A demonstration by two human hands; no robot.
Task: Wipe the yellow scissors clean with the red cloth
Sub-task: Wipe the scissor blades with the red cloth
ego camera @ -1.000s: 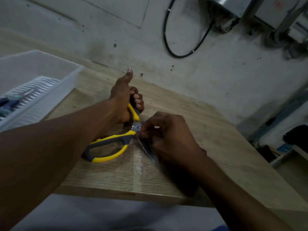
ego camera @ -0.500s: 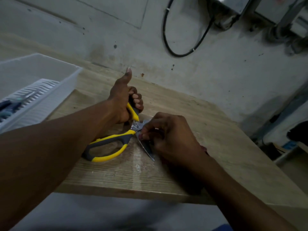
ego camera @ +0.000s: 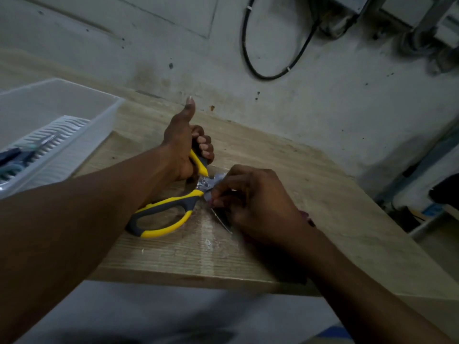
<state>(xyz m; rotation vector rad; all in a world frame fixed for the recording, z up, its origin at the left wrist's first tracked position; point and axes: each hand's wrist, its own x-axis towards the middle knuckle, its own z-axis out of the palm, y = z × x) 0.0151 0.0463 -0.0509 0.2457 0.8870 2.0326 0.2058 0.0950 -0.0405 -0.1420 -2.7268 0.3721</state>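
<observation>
The yellow scissors (ego camera: 164,212), with yellow and grey handles, lie spread apart on the wooden table (ego camera: 310,194). My left hand (ego camera: 186,147) grips the far handle, thumb pointing up. My right hand (ego camera: 253,204) covers the blades just past the pivot, fingertips pressed against the metal. Only a thin strip of the red cloth (ego camera: 308,218) shows, under the back of my right hand near the wrist; the rest is hidden. One blade tip sticks out below my right fingers.
A white plastic bin (ego camera: 82,115) holding a ridged white tray and dark tools stands at the left on the table. A stained wall with a looping black cable (ego camera: 270,73) rises behind. The table's front edge (ego camera: 198,276) is near me.
My right hand has shifted slightly along the blades near the pivot. My left hand keeps the same grip on the handle.
</observation>
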